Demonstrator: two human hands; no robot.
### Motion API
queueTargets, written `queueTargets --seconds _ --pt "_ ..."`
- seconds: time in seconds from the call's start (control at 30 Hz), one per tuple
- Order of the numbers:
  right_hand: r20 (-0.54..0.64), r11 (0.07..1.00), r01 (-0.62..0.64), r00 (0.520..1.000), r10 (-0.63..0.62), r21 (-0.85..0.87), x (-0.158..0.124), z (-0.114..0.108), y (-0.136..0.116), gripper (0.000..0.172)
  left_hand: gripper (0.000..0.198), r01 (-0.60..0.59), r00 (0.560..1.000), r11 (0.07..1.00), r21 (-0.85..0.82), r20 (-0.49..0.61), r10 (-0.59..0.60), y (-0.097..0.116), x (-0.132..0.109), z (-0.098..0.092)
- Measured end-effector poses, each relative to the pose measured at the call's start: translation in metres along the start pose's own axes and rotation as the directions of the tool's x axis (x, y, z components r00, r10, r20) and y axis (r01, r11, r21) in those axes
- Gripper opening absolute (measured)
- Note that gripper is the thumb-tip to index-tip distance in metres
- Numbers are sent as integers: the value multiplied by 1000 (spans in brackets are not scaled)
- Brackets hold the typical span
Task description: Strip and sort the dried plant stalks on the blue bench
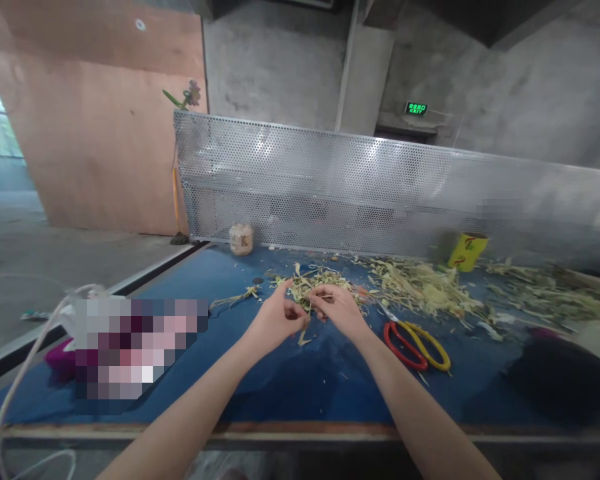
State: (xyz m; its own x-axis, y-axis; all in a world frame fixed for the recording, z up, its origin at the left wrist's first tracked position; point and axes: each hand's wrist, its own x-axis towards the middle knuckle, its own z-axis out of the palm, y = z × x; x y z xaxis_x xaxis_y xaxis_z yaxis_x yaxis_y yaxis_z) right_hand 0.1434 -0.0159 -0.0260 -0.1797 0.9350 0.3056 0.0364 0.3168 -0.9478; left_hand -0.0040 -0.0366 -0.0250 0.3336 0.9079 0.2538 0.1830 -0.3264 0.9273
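Over the middle of the blue table, my right hand (339,311) pinches a thin, dry plant strand (307,321) between thumb and fingers. The strand's lower end hangs toward the tabletop. My left hand (275,317) is just left of it, fingers apart and slightly curled, thumb close to the strand. Whether the left thumb touches it is hard to see. Behind both hands lies a small heap of dry, yellow-green plant strips (325,277), partly hidden by them. Scissors (415,345) with one red and one yellow handle lie right of my right hand.
A larger pile of strips (425,290) spreads to the right, near a yellow can (467,252). A whitish jar (241,239) stands by the perforated metal screen (300,180). A dark bundle (560,373) lies at right. A white cable (27,363) crosses the left edge.
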Motion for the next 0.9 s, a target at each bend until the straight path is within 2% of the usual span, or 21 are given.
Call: queueTargets --seconds 0.07,0.2,0.27,0.53,0.73,0.9 --pt "20 1000 14 1000 -15 17 0 0 -2 20 82 -49 998 999 -17 -35 48 1 0 0" --pt "75 998 61 995 -60 -6 -4 0 -8 20 82 -147 968 988 -40 -211 135 4 2 -1" --pt "96 998 64 993 -62 -21 -5 1 -9 19 80 -172 954 984 -57 -259 151 6 2 -2" --pt "67 992 80 995 -74 -95 -6 1 -3 18 79 -246 935 954 -169 -302 187 10 2 -1" --pt "98 984 111 990 -98 -137 -9 0 -11 17 69 -266 930 923 -276 -326 171 12 4 -5" --pt "64 994 97 994 -94 -43 -8 -1 -12 19 62 -297 916 908 -297 -358 182 15 5 -4"
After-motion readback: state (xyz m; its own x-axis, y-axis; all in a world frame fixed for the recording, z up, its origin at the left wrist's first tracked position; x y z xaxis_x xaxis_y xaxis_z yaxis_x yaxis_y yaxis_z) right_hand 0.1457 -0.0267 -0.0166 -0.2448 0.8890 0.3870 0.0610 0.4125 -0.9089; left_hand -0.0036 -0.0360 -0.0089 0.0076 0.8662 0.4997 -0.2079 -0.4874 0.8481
